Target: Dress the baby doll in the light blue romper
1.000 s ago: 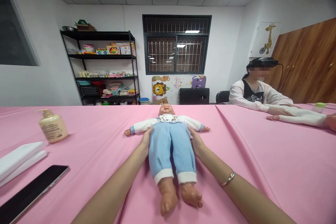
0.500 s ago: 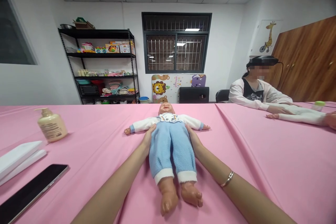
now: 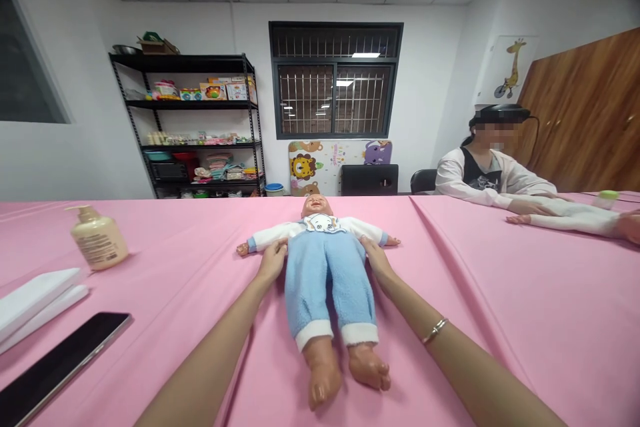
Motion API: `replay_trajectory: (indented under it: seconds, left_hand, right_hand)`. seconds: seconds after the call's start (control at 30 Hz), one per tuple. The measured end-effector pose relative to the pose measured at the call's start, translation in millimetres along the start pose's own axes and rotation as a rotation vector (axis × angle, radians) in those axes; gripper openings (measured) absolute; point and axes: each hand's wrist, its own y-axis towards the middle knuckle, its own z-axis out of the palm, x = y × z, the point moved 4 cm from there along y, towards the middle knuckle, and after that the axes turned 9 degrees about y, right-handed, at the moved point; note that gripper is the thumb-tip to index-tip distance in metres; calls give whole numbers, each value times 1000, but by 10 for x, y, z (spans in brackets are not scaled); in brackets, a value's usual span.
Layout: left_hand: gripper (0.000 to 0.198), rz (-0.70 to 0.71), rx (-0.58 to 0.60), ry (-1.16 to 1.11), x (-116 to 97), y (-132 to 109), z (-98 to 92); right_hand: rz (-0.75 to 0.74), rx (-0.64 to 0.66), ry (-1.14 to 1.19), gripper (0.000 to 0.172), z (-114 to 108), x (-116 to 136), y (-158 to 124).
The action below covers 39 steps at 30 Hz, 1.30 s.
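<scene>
A baby doll (image 3: 325,273) lies on its back on the pink-covered table, head away from me and arms spread. It wears fuzzy light-blue trousers and a white top with an elephant-face bib (image 3: 323,223); its feet are bare. My left hand (image 3: 273,260) is closed at the doll's side, below its sleeve, fingers gripping the edge of the clothing. On the opposite side my right hand (image 3: 379,260), with a silver bracelet on that forearm, grips the clothing likewise. The doll's body and sleeves partly hide the fingertips of both hands.
On the left are a pump bottle (image 3: 100,240), folded white cloths (image 3: 37,300) and a phone (image 3: 65,367). A co-worker (image 3: 493,170) sits at right, hands on another doll (image 3: 580,219). Behind the table stand a black shelf rack (image 3: 200,103) and a black chair back (image 3: 370,180).
Both my hands have shifted slightly outward from the doll's waist toward its sides, thumbs off the trouser front. The doll's legs have moved slightly to the right.
</scene>
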Motion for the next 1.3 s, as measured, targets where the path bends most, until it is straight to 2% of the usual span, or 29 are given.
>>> replay_trajectory:
  seconds: [0.1,0.17,0.23,0.33,0.43,0.53,0.6,0.8,0.9,1.03,1.2,1.3]
  left_hand:
    - [34,151,67,60,-36,-40,60]
    - [46,187,110,52,-49,-56,102]
    - [52,136,90,43,-32,-43,102]
    - [48,-11,11,-2,20,-4,56]
    - [35,-13,-24,28,16,25,25]
    - [27,44,13,190,-9,61,37]
    - [25,28,62,271,-2,99,55]
    - [32,2,145,304,32,184,78]
    - [36,-5,73,310,58,169,75]
    - [36,1,-92,355,45,124,68]
    - [24,-40,-264,309,14,97,17]
    - [12,-37,-267,185,32,115,16]
  right_hand:
    - [35,43,-63,53,-43,-68,-11]
    - [31,93,-84,50,-46,-103,-19]
    - [24,112,-41,50,-39,-143,-15]
    - [20,102,9,52,-20,-201,24]
    - [-2,92,-50,50,-1,-216,96]
    - [19,122,-102,51,29,-201,170]
    - [60,160,-99,54,53,-185,203]
    - [137,208,44,59,51,-91,200]
    - [183,222,101,53,28,-67,185]
    - [227,145,112,52,-1,-105,188]
    - [96,92,62,53,16,-147,189]
    - [52,28,21,54,3,-204,210]
